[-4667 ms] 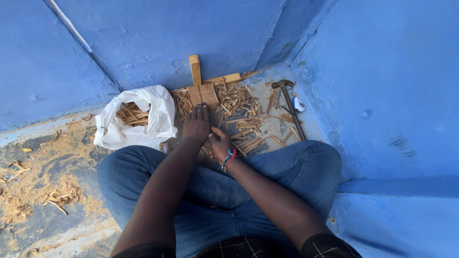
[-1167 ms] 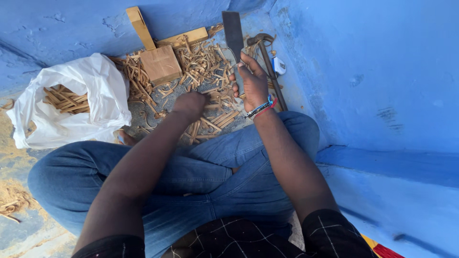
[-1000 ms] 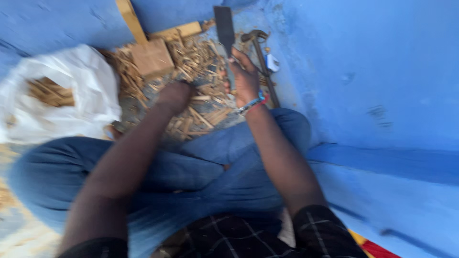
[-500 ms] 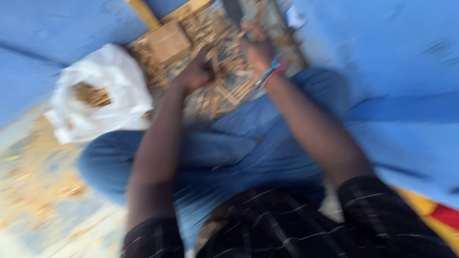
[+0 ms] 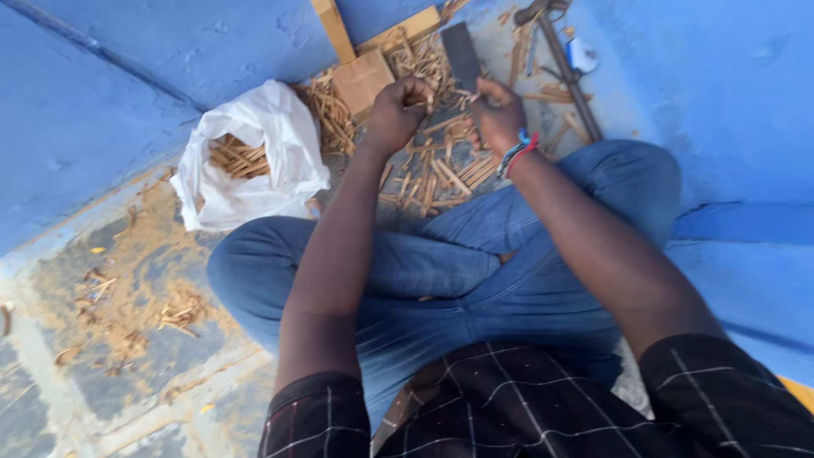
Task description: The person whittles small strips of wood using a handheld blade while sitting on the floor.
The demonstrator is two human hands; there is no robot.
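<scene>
I sit cross-legged on the floor in blue jeans. My left hand (image 5: 397, 110) is closed around a thin wooden stick held over a heap of split wood sticks (image 5: 441, 170). My right hand (image 5: 498, 114), with a bead bracelet on the wrist, grips a dark flat blade (image 5: 462, 55) that points up and away from me, right beside the left hand. A small square wooden block (image 5: 360, 78) lies just beyond the left hand.
A white plastic bag (image 5: 254, 161) with wood sticks in it lies to the left of my knee. A hammer (image 5: 564, 64) rests at the upper right by the blue wall (image 5: 721, 93). Two wooden slats (image 5: 335, 30) cross near the block. Sawdust (image 5: 136, 280) covers the floor at left.
The view has swung and steadied. My right hand kept the blade raised and both hands came together over the stick pile, the left now closed on one stick.
</scene>
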